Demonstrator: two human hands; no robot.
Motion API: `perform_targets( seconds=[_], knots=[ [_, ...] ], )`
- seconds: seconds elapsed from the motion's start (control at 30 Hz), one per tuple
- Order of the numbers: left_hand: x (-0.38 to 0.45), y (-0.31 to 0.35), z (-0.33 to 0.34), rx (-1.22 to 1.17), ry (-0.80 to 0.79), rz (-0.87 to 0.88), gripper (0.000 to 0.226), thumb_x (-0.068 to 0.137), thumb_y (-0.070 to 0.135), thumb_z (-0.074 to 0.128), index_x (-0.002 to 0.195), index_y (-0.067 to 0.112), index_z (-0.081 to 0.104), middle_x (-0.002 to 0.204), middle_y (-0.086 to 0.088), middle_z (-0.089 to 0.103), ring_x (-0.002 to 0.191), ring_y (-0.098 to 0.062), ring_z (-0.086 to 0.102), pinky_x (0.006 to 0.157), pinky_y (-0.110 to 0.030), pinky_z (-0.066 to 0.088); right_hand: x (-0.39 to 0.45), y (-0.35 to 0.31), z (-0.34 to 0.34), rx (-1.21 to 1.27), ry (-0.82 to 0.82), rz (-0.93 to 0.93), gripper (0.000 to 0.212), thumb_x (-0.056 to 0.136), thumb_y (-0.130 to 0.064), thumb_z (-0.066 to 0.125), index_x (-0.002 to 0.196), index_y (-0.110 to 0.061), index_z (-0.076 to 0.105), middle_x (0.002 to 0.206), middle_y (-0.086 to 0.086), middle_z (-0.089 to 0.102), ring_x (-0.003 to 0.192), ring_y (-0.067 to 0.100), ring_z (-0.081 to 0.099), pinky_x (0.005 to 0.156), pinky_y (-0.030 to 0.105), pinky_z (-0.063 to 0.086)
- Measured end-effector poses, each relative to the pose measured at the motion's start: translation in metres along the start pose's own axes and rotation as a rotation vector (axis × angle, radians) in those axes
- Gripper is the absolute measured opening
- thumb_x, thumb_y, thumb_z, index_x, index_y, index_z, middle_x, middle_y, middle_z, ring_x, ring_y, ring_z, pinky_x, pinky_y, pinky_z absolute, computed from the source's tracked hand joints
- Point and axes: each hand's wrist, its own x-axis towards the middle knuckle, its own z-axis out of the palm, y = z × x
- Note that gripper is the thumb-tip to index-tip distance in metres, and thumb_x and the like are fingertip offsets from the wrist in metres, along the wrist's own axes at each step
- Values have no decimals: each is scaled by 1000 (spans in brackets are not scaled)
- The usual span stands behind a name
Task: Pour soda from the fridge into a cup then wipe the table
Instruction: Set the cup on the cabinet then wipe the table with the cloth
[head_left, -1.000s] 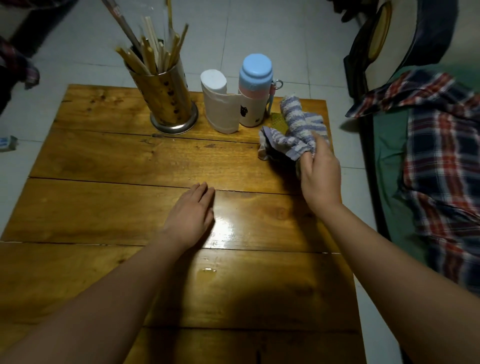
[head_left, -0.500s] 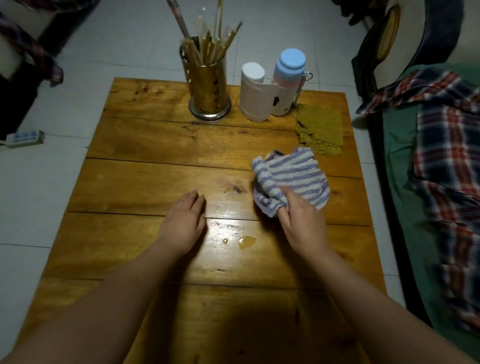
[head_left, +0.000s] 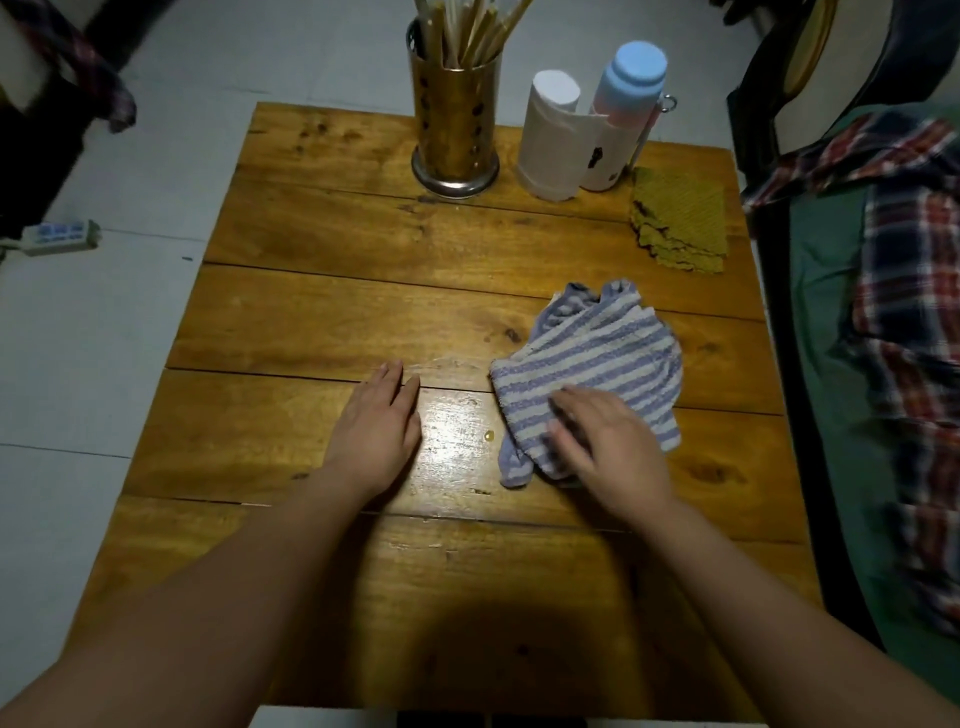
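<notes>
Head view, the only one. Right hand (head_left: 608, 447) pressed flat on the near edge of the striped cloth (head_left: 592, 364), right of centre; fingers (head_left: 566, 402) spread and laid on the fabric rather than clamped around it, probably to push it as a pad across the wood. Left hand (head_left: 379, 421) flat on the tabletop (head_left: 322, 312) just left of the cloth, fingers together, holding nothing, seemingly there for bracing. Between the two hands a shiny wet patch and a small amber drop (head_left: 489, 435), just beside the cloth's left corner: likely the spill, so wiping under way. No cup or soda in sight.

Along the upper edge of the frame: perforated metal holder (head_left: 454, 130) full of sticks, white paper roll (head_left: 553, 137), blue-capped bottle (head_left: 626, 111) touching it, then a yellow-green knitted mat (head_left: 680, 223) toward the upper right. All well apart from the wet patch; nothing blocking a sweep leftward. Power strip (head_left: 57, 236) on the floor at the left, plaid fabric (head_left: 904, 322) at the right.
</notes>
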Motion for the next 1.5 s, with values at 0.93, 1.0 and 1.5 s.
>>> perform_targets(
  seconds=[0.93,1.0,1.5],
  knots=[
    [-3,-6,4,56,-13,13,55,99,29,33,149,16,14,158,-7,6,146,-22,5,117,-34,6,7,4,31,-113,30,290,62,86,-50,48,140,-25,29,156,7,6,143,31,0,111,54,10],
    [-3,-5,5,49,-13,9,55,99,28,33,149,16,14,158,-7,6,146,-23,5,118,-35,7,1,29,23,-93,68,451,63,85,-45,52,139,-20,30,156,10,9,143,33,3,110,55,14],
    [-16,-11,10,47,-32,8,56,98,27,36,148,15,16,158,-9,6,146,-24,4,119,-40,11,-3,-29,46,-79,77,272,49,86,-32,54,129,-11,43,150,18,25,139,38,20,107,56,24]
  ],
)
